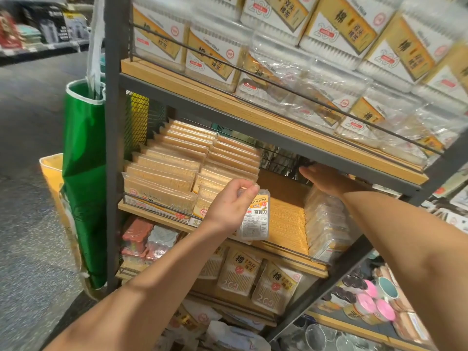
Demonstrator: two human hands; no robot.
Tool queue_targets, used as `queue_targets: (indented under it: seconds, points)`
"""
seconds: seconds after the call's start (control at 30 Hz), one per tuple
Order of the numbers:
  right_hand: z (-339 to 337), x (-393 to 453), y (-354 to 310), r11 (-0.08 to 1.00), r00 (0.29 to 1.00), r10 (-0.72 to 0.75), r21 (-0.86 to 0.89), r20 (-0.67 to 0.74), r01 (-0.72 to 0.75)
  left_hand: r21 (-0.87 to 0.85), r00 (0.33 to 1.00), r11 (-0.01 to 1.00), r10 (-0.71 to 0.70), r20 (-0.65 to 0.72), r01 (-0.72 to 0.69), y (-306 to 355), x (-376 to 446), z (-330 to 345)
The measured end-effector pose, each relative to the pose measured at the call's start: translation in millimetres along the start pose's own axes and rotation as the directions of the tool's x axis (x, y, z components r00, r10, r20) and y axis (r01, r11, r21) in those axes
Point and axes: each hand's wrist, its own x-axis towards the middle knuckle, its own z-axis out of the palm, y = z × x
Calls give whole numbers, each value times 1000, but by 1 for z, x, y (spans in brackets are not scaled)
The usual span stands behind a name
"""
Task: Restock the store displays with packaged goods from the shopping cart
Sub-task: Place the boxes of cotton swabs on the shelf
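Note:
My left hand (pixel 229 203) pinches the top of a clear dental floss pack (pixel 255 220), which hangs upright in front of the middle shelf (pixel 283 219). My right hand (pixel 326 179) reaches deep into the bare gap on that shelf, fingers straight, palm down, holding nothing. Rows of toothpick packs (pixel 172 163) fill the shelf's left side. A stack of clear floss packs (pixel 326 224) leans at the right of the gap.
Cotton swab boxes (pixel 316 46) crowd the shelf above behind a wire rail. Swab bags (pixel 255 277) sit on the shelf below. A green bag (pixel 83 173) and a yellow bag (pixel 53 173) hang left of the rack's dark post (pixel 114 148). Cups (pixel 374 297) lie lower right.

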Motion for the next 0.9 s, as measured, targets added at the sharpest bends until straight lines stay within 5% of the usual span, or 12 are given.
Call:
queue_targets:
  seconds: [0.1, 0.2, 0.37, 0.53, 0.67, 0.8, 0.9]
  points:
    - [-2, -21, -32, 971, 979, -203, 129, -6, 202, -68, 999, 997, -34, -6, 34, 3, 1, -1]
    - [1, -59, -64, 919, 907, -359, 252, 220, 302, -143, 998, 989, -51, -35, 45, 6, 5, -3]
    - [20, -89, -76, 812, 832, -541, 336, 123, 478, -162, 997, 985, -69, -43, 61, 7, 10, -1]
    - [33, -97, -72, 830, 867, -498, 288, -8, 479, -112, 998, 993, -38, -49, 32, 8, 8, 11]
    - [27, -89, -53, 861, 898, -435, 322, 63, 394, -159, 996, 985, -79, -30, 73, 15, 6, 13]
    - [11, -65, -27, 941, 987, -158, 304, 14, 146, -169, 995, 980, -101, 14, 102, 22, 6, 7]
    - [1, -51, -17, 915, 990, -118, 379, -79, 139, -134, 994, 985, -101, 47, 106, 21, 8, 8]
